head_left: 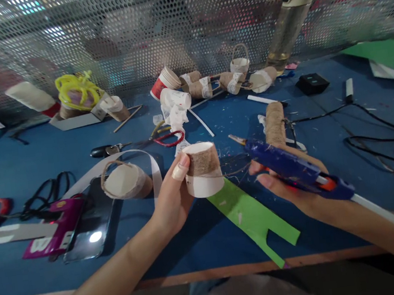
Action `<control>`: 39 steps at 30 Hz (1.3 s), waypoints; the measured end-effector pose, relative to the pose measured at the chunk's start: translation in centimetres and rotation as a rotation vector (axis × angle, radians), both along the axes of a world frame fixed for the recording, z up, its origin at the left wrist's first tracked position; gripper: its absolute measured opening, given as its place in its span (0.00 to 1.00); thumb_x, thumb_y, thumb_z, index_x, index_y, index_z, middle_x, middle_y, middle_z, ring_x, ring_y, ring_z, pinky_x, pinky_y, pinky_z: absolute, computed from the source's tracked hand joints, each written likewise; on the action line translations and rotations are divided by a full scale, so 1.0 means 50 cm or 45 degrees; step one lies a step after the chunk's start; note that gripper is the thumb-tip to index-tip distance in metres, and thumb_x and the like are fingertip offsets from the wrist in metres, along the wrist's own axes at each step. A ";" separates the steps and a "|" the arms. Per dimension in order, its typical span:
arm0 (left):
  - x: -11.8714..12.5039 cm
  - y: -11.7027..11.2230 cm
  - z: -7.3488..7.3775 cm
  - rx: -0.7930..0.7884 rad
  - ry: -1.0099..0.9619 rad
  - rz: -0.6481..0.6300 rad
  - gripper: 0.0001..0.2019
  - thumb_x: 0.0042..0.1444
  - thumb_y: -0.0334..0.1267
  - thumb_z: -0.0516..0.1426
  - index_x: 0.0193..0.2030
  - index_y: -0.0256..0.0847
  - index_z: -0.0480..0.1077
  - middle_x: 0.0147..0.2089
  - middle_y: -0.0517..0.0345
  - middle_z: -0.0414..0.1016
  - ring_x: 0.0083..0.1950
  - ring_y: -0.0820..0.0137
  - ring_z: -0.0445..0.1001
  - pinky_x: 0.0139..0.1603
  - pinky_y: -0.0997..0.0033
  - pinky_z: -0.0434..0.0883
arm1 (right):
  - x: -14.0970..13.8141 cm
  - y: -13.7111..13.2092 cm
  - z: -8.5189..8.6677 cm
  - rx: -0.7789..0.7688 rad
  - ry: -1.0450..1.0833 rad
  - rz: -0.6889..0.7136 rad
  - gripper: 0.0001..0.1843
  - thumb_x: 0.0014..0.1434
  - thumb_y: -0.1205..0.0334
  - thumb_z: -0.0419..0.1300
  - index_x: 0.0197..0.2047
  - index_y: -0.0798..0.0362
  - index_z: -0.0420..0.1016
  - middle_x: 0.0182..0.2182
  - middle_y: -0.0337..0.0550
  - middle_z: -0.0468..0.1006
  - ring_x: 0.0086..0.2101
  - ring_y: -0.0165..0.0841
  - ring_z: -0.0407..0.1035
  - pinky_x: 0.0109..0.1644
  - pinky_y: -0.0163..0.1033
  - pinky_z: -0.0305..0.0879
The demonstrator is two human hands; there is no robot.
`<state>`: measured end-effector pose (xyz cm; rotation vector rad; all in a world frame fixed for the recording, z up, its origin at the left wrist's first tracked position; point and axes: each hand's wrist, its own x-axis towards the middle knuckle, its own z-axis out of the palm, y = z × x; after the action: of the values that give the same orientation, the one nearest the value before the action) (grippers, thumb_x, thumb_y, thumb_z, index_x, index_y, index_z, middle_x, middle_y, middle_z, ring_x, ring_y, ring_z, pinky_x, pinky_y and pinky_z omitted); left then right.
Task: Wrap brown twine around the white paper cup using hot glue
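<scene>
My left hand [174, 194] is closed around the side of a small paper cup [205, 185], its thumb near the rim. Brown jute twine [204, 160] wraps the cup's upper part, while the lower part is bare white. A loose strand of twine stretches from the cup toward my right hand [277, 180]. That hand grips a blue hot glue gun [286, 162], with its nozzle pointing up and left and a white glue stick [391, 216] sticking out of its back. Just behind the gun stands a roll of twine [274, 122]. A green cut sheet [249, 213] lies under the cup.
At left lie a phone [97, 218], a purple packet [60, 223] and a twine-handled cup [127, 181]. Red-handled scissors [169, 139] rest ahead. Several wrapped cups [230, 81] and a glass bottle [288, 24] stand along the mesh wall [167, 30]. A black cord [373, 136] curls at right.
</scene>
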<state>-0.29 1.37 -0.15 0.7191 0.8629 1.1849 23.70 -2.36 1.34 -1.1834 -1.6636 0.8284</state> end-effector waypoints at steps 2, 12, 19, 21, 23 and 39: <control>0.000 -0.003 0.001 0.010 0.004 -0.064 0.18 0.61 0.54 0.64 0.51 0.45 0.79 0.51 0.55 0.83 0.55 0.58 0.80 0.54 0.63 0.75 | -0.003 0.003 -0.009 -0.019 0.021 -0.023 0.14 0.56 0.61 0.73 0.45 0.42 0.76 0.37 0.39 0.81 0.32 0.37 0.75 0.36 0.45 0.76; 0.016 -0.009 0.014 0.016 0.067 -0.152 0.21 0.57 0.56 0.67 0.48 0.42 0.77 0.50 0.51 0.82 0.56 0.53 0.78 0.52 0.60 0.74 | -0.018 0.004 -0.042 0.081 0.114 0.064 0.19 0.55 0.64 0.76 0.48 0.42 0.78 0.41 0.38 0.86 0.37 0.36 0.82 0.41 0.40 0.80; 0.015 -0.009 0.019 -0.004 0.148 -0.127 0.20 0.57 0.54 0.68 0.48 0.42 0.77 0.48 0.53 0.82 0.51 0.58 0.78 0.43 0.66 0.71 | -0.018 0.010 -0.046 -0.014 0.333 0.129 0.13 0.58 0.66 0.74 0.42 0.41 0.79 0.39 0.35 0.87 0.38 0.36 0.83 0.40 0.40 0.82; 0.013 -0.008 0.017 0.015 0.153 -0.121 0.19 0.57 0.53 0.67 0.48 0.42 0.77 0.47 0.53 0.82 0.49 0.59 0.78 0.43 0.67 0.70 | -0.017 0.009 -0.046 -0.003 0.287 0.117 0.12 0.57 0.66 0.74 0.40 0.42 0.78 0.37 0.34 0.87 0.35 0.34 0.82 0.38 0.38 0.81; 0.011 -0.005 0.014 0.037 0.155 -0.114 0.18 0.59 0.52 0.67 0.47 0.43 0.77 0.47 0.54 0.82 0.48 0.61 0.78 0.43 0.68 0.70 | -0.018 0.007 -0.044 0.022 0.276 0.105 0.12 0.57 0.67 0.74 0.39 0.42 0.77 0.35 0.33 0.86 0.34 0.33 0.81 0.37 0.37 0.80; 0.001 -0.001 0.003 0.117 0.275 -0.086 0.17 0.60 0.52 0.66 0.52 0.48 0.78 0.54 0.56 0.79 0.59 0.59 0.73 0.56 0.64 0.67 | -0.015 0.005 -0.008 0.081 0.023 -0.139 0.07 0.58 0.64 0.72 0.37 0.46 0.79 0.32 0.35 0.83 0.31 0.30 0.78 0.35 0.33 0.76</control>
<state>-0.25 1.30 -0.01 0.9575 0.9598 1.1052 22.95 -2.11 0.96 -1.2081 -1.5848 0.7112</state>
